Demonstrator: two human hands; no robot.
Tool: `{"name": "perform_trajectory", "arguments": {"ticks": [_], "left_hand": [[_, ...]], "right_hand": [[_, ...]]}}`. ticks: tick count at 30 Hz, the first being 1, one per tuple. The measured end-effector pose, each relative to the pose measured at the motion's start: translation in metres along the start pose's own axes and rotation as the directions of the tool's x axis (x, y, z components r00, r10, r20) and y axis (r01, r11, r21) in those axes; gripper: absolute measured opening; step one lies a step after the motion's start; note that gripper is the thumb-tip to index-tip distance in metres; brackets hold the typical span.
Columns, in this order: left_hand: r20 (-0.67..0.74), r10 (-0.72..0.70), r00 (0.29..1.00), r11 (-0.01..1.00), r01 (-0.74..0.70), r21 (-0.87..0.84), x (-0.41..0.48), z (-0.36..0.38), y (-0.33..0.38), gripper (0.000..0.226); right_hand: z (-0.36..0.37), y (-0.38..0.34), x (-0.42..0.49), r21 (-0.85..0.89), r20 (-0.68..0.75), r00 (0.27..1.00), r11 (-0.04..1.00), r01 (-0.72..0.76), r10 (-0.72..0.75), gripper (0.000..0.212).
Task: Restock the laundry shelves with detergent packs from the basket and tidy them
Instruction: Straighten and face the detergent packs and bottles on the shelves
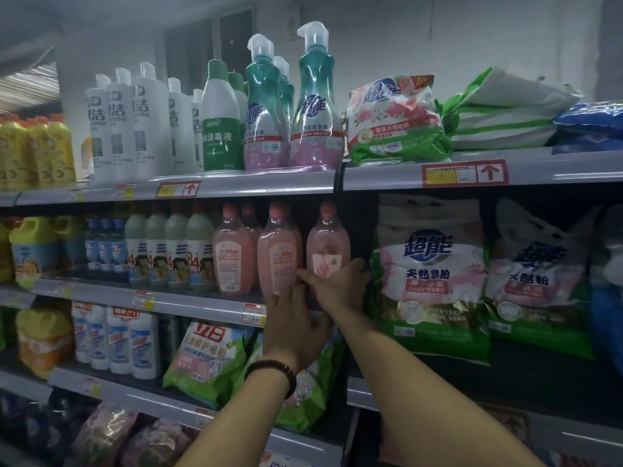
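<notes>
Three pink bottles stand on the middle shelf [202, 306]. My right hand [337, 288] grips the base of the rightmost pink bottle [328, 241], thumb on its right side. My left hand [295, 325] lies against the lower part of the middle pink bottle [279, 251], fingers up along it; I cannot tell whether they curl round it. A third pink bottle [232, 254] stands to the left. Detergent powder packs [431, 264] lean on the right-hand shelf, another [394, 119] sits on the top shelf, and green packs [209, 355] lie below my hands. The basket is out of view.
Teal pump bottles [317, 106] and white bottles [148, 126] line the top shelf. Disinfectant bottles [168, 251] and yellow jugs [32, 251] fill the middle shelf's left. A vertical divider [365, 230] separates the shelf bays right of my right hand.
</notes>
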State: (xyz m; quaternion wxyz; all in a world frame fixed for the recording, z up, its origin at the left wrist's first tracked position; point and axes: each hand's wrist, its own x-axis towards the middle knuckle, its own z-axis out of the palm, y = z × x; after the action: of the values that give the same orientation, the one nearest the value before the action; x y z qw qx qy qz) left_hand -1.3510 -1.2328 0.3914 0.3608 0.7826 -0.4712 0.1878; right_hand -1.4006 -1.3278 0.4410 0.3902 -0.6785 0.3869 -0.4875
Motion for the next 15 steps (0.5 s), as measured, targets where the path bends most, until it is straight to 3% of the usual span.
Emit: {"name": "perform_trajectory", "arguments": {"ticks": [3, 8, 11, 13, 15], "left_hand": [[0.033, 0.027, 0.999, 0.993, -0.031, 0.117, 0.001, 0.004, -0.005, 0.057], [0.074, 0.036, 0.997, 0.999, -0.037, 0.013, -0.001, -0.007, -0.001, 0.053], [-0.118, -0.109, 0.987, 0.945, 0.066, -0.321, 0.0, -0.023, -0.005, 0.033], [-0.325, -0.276, 0.904, 0.916, 0.145, -0.374, 0.004, -0.033, -0.009, 0.046], [-0.375, -0.408, 0.832, 0.877, 0.243, -0.414, 0.013, -0.04, -0.01, 0.062]], "right_hand": [[0.003, 0.002, 0.001, 0.032, 0.004, 1.0, 0.999, 0.024, -0.025, 0.087], [0.002, 0.006, -0.002, 0.03, 0.007, 0.998, 0.997, 0.069, -0.069, 0.075], [0.003, 0.006, -0.002, 0.005, -0.004, 0.996, 0.996, 0.087, -0.087, 0.08], [0.006, 0.008, -0.002, 0.006, -0.013, 0.995, 0.996, 0.094, -0.094, 0.08], [0.007, 0.009, -0.001, 0.01, -0.022, 0.995, 0.995, 0.102, -0.102, 0.079]]}}
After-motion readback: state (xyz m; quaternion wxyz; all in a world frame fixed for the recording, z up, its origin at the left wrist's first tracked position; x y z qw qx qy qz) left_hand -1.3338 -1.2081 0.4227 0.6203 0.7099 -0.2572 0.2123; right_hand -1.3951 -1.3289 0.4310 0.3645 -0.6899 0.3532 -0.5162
